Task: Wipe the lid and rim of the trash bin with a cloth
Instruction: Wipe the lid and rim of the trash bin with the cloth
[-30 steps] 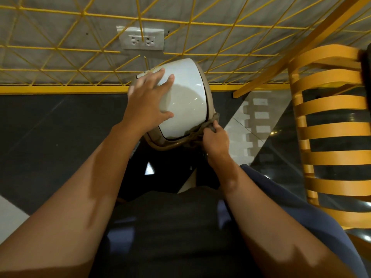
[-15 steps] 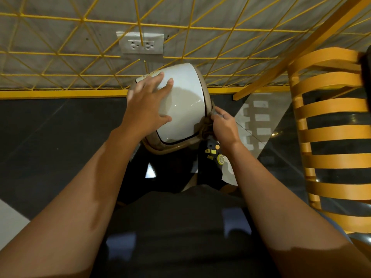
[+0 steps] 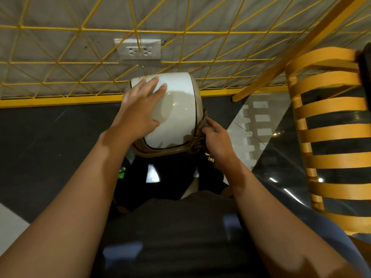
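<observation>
Seen from above, looking down past a dark shirt, two bare arms reach toward a small trash bin [image 3: 140, 151] standing on the dark floor [image 3: 50, 137] against a grey wall crossed by a yellow wire grid [image 3: 60, 57]. The left hand [image 3: 138, 111] lies flat and spread on the glossy white lid [image 3: 176, 117], fingers loose, steadying it rather than gripping. Further right, the right hand [image 3: 215, 137] pinches a bunched brownish cloth [image 3: 198, 135] against the tan rim [image 3: 197, 101] at the lid's right edge. An orange slatted chair [image 3: 331, 137] stands at far right. Brown marks remain along the lid's far edge, so the wiping looks partly done: the rim's right side is under way, the left side and far edge apparently left.
</observation>
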The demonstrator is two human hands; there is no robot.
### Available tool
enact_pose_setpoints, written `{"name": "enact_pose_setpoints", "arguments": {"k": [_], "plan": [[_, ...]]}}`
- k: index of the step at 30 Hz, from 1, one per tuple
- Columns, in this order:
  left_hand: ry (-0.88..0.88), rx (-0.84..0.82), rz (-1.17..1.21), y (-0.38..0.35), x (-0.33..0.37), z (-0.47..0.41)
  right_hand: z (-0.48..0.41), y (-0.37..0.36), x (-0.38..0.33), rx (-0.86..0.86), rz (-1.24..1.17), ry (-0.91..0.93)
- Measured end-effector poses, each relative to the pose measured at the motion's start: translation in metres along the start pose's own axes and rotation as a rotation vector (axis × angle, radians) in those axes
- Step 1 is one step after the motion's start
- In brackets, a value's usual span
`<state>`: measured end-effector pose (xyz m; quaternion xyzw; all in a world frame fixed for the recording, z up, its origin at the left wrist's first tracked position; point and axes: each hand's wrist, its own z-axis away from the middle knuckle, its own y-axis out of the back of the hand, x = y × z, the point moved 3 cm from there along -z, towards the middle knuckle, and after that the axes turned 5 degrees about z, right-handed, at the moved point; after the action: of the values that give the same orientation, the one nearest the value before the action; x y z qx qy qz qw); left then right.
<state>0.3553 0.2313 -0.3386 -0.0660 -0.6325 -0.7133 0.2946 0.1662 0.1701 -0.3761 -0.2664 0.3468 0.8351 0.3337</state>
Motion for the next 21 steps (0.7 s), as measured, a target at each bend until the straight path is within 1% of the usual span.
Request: {"name": "enact_pose_setpoints", "arguments": {"k": [5,11,14,19,21], "plan": [[-0.007,-0.011,0.013,0.004,0.002,0.002,0.018,-0.013,0.008,-0.028,-0.044,-0.018],[0.01,0.061,-0.002,0.003,0.018,0.001,0.036,-0.025,0.014,-0.04,-0.072,-0.017],[-0.028,0.081,-0.02,-0.001,0.031,0.001,0.044,-0.033,0.018,-0.066,-0.091,-0.029],[-0.109,0.035,-0.04,-0.011,0.053,0.002,0.056,-0.046,0.023,-0.082,-0.101,-0.071],[-0.115,0.059,-0.068,-0.011,0.055,0.003,0.059,-0.047,0.024,-0.086,-0.126,-0.111]]}}
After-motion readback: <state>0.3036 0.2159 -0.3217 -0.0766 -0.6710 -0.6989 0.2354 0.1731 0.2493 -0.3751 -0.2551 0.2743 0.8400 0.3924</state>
